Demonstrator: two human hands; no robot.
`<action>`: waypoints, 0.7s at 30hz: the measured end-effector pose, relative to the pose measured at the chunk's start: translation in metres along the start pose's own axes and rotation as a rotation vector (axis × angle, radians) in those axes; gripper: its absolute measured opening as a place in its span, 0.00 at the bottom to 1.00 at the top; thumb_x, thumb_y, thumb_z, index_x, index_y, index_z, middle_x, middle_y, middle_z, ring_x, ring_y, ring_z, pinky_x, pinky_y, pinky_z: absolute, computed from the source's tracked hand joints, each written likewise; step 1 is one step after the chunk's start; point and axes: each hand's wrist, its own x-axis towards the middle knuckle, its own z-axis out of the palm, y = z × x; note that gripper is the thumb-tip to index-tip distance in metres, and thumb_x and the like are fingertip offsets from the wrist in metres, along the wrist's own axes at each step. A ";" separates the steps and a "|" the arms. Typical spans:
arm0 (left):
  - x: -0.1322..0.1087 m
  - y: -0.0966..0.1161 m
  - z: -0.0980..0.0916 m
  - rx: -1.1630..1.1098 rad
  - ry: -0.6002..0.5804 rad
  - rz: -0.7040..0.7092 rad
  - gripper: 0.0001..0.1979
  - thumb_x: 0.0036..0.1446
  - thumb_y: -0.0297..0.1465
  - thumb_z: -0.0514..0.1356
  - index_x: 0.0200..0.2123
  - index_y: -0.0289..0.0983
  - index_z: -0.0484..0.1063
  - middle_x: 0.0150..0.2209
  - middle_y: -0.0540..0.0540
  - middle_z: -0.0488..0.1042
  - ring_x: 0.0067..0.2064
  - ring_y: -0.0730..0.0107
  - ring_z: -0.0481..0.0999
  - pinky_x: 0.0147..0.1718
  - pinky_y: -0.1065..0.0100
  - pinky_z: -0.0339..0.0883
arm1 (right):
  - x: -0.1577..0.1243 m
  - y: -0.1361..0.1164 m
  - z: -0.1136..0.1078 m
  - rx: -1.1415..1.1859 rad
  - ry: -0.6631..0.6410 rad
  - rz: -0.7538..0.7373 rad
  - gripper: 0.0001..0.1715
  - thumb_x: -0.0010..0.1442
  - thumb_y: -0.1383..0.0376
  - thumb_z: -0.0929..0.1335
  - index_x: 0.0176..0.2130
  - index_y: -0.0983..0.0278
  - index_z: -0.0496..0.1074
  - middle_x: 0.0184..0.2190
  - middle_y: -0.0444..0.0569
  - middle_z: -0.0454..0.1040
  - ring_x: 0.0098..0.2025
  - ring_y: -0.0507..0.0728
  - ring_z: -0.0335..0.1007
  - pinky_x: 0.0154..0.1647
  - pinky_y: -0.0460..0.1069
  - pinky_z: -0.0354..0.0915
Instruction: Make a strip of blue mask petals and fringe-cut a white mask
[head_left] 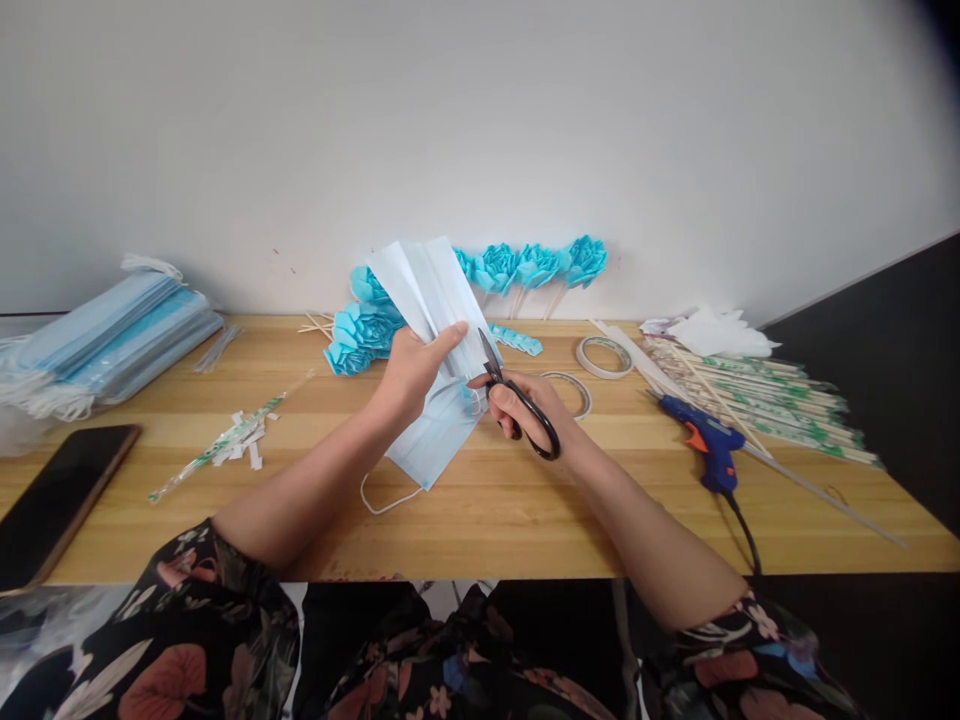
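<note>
My left hand grips an unfolded pale blue mask sheet, its thumb lying across the front. In my right hand are black-handled scissors, their blades pointing up and left over the sheet's lower right edge. Whether the blades are cutting the sheet cannot be made out. Beneath both hands, another light blue mask lies on the wooden table, with a white ear loop curling to the left. Blue paper-like flowers stand behind the hands, partly hidden by the sheet.
Stacked masks and a phone lie left, near white scraps. Right are tape rolls, a blue glue gun with a cable, and wrapped sticks. More blue flowers lean near the wall.
</note>
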 end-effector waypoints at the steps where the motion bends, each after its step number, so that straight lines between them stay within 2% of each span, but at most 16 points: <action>1: 0.000 0.000 0.000 -0.002 -0.001 0.000 0.23 0.47 0.40 0.71 0.44 0.30 0.78 0.48 0.36 0.81 0.48 0.50 0.80 0.46 0.57 0.73 | 0.000 0.000 0.000 0.001 0.004 0.001 0.34 0.60 0.41 0.66 0.47 0.67 0.76 0.23 0.40 0.63 0.20 0.47 0.59 0.20 0.45 0.58; 6: -0.001 0.001 0.001 -0.007 0.002 0.000 0.22 0.48 0.39 0.71 0.44 0.30 0.78 0.48 0.35 0.81 0.47 0.50 0.80 0.46 0.56 0.73 | -0.001 -0.001 0.000 -0.009 0.030 0.020 0.34 0.60 0.41 0.67 0.46 0.68 0.77 0.22 0.40 0.62 0.19 0.47 0.58 0.20 0.45 0.56; 21: 0.000 0.001 0.001 0.001 0.018 -0.014 0.23 0.47 0.40 0.71 0.43 0.30 0.78 0.46 0.37 0.81 0.44 0.54 0.80 0.42 0.60 0.74 | -0.002 -0.004 0.002 0.002 0.062 0.058 0.34 0.59 0.40 0.67 0.43 0.68 0.78 0.20 0.39 0.62 0.18 0.48 0.56 0.19 0.45 0.53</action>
